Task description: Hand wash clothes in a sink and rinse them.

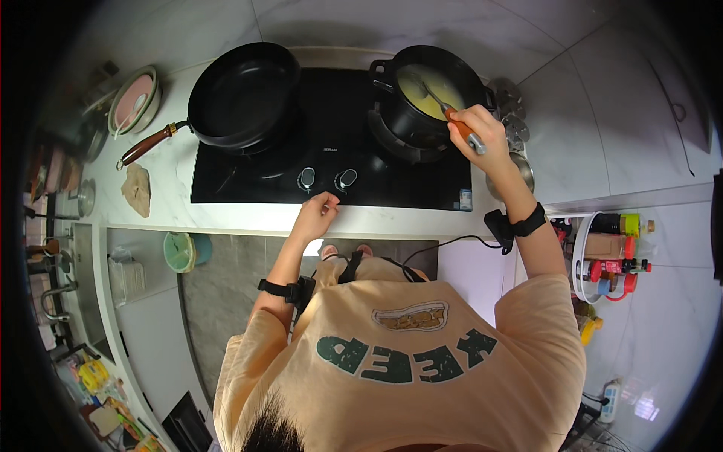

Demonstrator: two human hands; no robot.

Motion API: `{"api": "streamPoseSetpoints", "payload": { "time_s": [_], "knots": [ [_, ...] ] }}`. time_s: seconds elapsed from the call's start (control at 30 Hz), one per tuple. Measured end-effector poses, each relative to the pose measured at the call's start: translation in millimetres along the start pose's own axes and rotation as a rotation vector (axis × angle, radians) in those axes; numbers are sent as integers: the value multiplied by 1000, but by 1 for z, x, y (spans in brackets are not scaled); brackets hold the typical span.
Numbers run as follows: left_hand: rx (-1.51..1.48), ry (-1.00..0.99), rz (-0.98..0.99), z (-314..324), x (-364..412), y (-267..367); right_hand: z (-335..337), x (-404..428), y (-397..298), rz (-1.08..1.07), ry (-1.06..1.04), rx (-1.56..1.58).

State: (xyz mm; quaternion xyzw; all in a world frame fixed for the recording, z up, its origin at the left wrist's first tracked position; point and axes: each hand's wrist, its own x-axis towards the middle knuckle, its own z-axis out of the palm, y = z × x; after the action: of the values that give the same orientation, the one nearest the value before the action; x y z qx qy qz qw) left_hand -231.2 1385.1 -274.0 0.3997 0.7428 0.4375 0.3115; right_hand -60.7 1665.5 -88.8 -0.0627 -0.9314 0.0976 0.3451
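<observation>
My right hand (483, 137) grips the orange-brown handle of a metal ladle (438, 100), whose head dips into pale yellow liquid (415, 82) in a black two-handled pot (440, 56). The pot stands on the right burner of a black glass cooktop (254, 183). Near the front edge, my left hand (317, 214) hovers or rests with its fingers loosely curled; nothing shows in it. Just beyond it are two control knobs (306, 178). On the left burner sits a black frying pan (243, 96) with a brown handle pointing left; its inside looks bare.
A beige cloth (136, 191) lies on the white counter (169, 212), left of the cooktop. Behind it stand stacked bowls (153, 107) with a spoon. A metal bowl (522, 175) is close to my right forearm. Bottles fill a white rack (582, 254) at right; a green bin (179, 252) stands below.
</observation>
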Motion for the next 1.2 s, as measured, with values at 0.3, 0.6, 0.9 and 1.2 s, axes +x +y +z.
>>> {"api": "streamPoseSetpoints", "payload": {
  "time_s": [0.3,0.6,0.9,1.2],
  "knots": [
    [206,57,-47,23,28,-16,7,-4,24,-77,-4,-183],
    [332,80,-105,40,47,-36,-40,-4,-12,71,-158,-219],
    [359,83,-100,45,54,-41,-48,15,-44,116,-119,-7],
    [360,38,-172,44,60,-35,3,15,-24,23,-25,-80]
  ]
}}
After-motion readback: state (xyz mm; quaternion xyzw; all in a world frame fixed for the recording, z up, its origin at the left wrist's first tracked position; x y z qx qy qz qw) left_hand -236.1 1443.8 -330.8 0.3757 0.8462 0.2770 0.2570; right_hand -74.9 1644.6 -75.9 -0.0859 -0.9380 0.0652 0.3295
